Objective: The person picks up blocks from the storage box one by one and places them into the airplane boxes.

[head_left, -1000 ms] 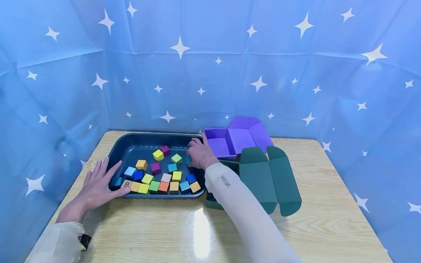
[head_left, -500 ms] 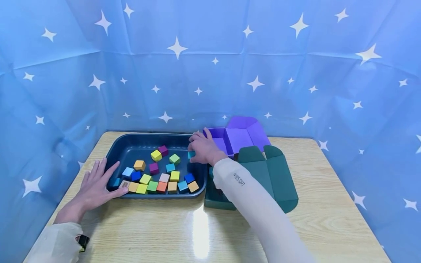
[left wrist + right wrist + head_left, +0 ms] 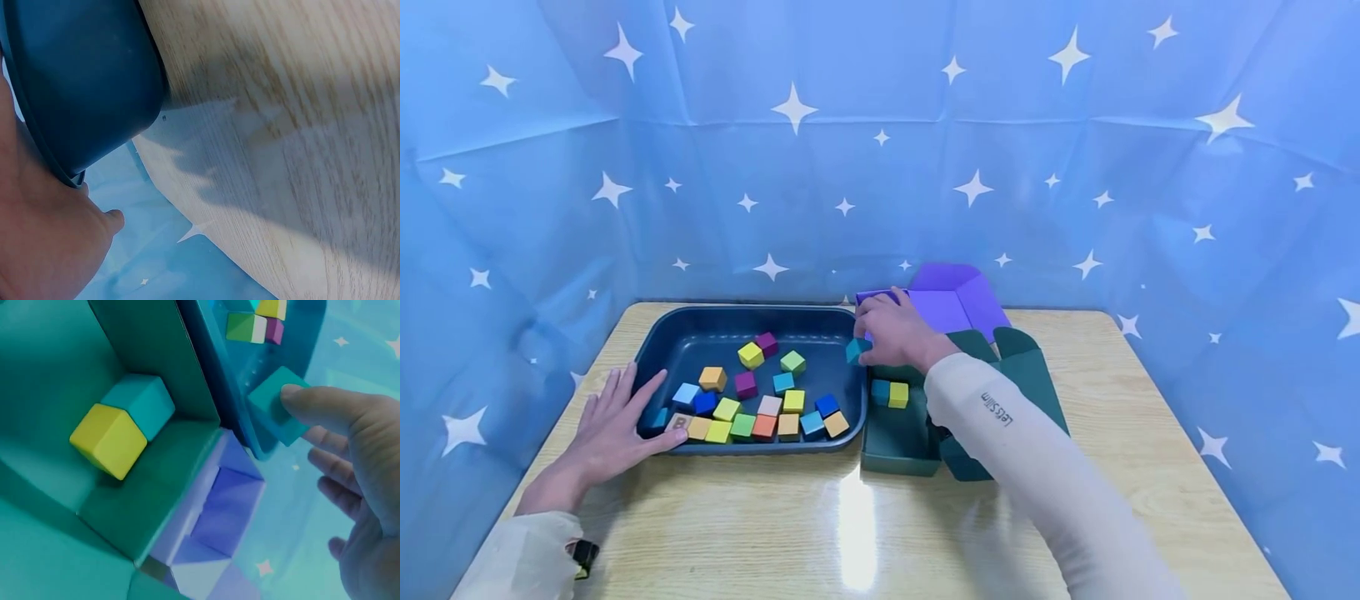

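Observation:
Between thumb and fingers my right hand [image 3: 897, 335] pinches a teal cube block [image 3: 855, 351], held at the right end of the dark blue tray [image 3: 838, 321], close to the green box [image 3: 899, 462]. Inside that box a teal block [image 3: 142, 403] and a yellow block [image 3: 109, 440] lie side by side. My left hand [image 3: 612, 429] rests on the tray's left end with fingers spread and fairly straight, its thumb at the front rim beside a block marked B [image 3: 681, 422]. Many coloured blocks, such as an orange one [image 3: 712, 379], lie in the tray.
Behind the green box stands a purple box [image 3: 942, 310] with its lid folded back; the right hand hides part of it. The green box's lid [image 3: 1037, 379] spreads to the right, partly under the right sleeve. A blue curtain with white stars [image 3: 820, 208] hangs behind the wooden table [image 3: 737, 525].
My right hand has lifted the teal block from the tray's right end and moved right with it, baring the two blocks in the green box. The left hand stays on the tray.

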A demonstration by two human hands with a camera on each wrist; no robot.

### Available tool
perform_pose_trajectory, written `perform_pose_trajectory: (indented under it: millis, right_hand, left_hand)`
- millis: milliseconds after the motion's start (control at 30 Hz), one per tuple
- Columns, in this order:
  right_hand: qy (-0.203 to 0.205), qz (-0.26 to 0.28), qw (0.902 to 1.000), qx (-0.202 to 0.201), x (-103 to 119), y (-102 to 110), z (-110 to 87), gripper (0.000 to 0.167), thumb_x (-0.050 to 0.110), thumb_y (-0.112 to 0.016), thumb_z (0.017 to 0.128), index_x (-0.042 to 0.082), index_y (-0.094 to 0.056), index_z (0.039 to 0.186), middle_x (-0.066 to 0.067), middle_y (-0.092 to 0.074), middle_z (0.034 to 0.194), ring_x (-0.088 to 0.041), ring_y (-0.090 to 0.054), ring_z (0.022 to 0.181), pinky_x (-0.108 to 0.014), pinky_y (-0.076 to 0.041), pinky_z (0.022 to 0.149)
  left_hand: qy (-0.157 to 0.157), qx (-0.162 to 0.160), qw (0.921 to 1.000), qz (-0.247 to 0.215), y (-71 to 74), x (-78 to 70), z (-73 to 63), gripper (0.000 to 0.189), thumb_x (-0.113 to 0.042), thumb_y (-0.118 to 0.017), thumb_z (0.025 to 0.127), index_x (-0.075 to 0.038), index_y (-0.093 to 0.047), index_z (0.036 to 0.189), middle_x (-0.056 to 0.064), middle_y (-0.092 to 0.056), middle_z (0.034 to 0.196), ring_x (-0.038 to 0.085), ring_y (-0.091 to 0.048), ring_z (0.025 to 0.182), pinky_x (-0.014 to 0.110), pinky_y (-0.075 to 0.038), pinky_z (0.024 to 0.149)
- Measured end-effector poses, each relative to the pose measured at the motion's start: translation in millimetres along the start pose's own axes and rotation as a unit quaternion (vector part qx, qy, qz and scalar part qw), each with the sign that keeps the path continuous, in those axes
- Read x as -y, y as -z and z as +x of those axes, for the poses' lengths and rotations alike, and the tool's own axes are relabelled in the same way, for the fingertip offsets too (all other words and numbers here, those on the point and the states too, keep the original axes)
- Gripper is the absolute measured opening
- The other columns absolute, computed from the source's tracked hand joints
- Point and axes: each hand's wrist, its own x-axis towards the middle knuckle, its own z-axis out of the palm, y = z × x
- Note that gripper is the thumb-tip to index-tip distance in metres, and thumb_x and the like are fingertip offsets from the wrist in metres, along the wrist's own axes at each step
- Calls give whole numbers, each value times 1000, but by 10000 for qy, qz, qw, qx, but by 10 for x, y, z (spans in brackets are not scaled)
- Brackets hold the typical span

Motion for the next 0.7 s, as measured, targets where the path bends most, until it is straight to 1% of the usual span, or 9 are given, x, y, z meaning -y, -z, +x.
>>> perform_pose_trajectory:
  millis: [100,167,267,367,433,533,700]
  right_hand:
    - [39,11,10000,-27,-26,52,-61,36,42,-73,85,20,-70,114,1,-55,135,-25,-40,136,-54,-9,124]
    - [52,-53,10000,-19,-41,87,-105,35,41,-73,85,20,-70,113,1,-56,132,-24,-42,134,-53,-12,123]
    - [37,-141,9999,54,-66,134,-184,34,38,-74,86,19,-70,114,0,-57,131,-24,-45,130,-51,-22,121]
    - [47,-242,9996,151,-101,161,-264,34,36,-74,86,19,-71,115,-1,-58,130,-23,-48,124,-49,-33,115]
    - [53,-329,9992,220,-129,164,-311,36,36,-74,86,19,-71,116,-1,-59,128,-23,-49,120,-47,-37,112]
    - [60,-467,9983,332,-172,148,-369,37,36,-74,85,19,-71,118,-1,-61,125,-24,-51,117,-48,-39,110]
    - [17,-625,9965,549,-219,84,-434,37,36,-74,86,19,-70,118,-1,-62,125,-25,-53,118,-50,-39,111]
  left_hand:
    - [-17,-37,10000,18,-6,14,-6,105,-64,-64,82,-16,-10,158,25,14,161,49,19,146,77,8,109]
    - [-30,-46,10000,16,-12,21,-8,105,-64,-64,81,-16,-10,158,25,14,161,50,19,146,77,7,108]
    - [-51,-65,10000,2,-13,29,-11,105,-64,-64,81,-17,-11,158,25,15,161,49,20,146,77,8,108]
    - [-80,-100,9999,-1,-9,35,-16,104,-64,-64,82,-17,-10,158,24,15,161,49,20,146,76,9,109]
    - [-98,-125,9999,-11,-6,39,-18,104,-64,-64,82,-17,-10,158,24,15,161,48,21,145,76,10,109]
    - [-122,-149,9998,-9,-1,39,-17,105,-65,-64,81,-17,-10,158,26,12,161,49,21,145,76,10,109]
    - [-153,-147,9998,-7,-2,31,-14,104,-65,-64,82,-17,-11,158,23,15,162,50,20,145,77,8,108]
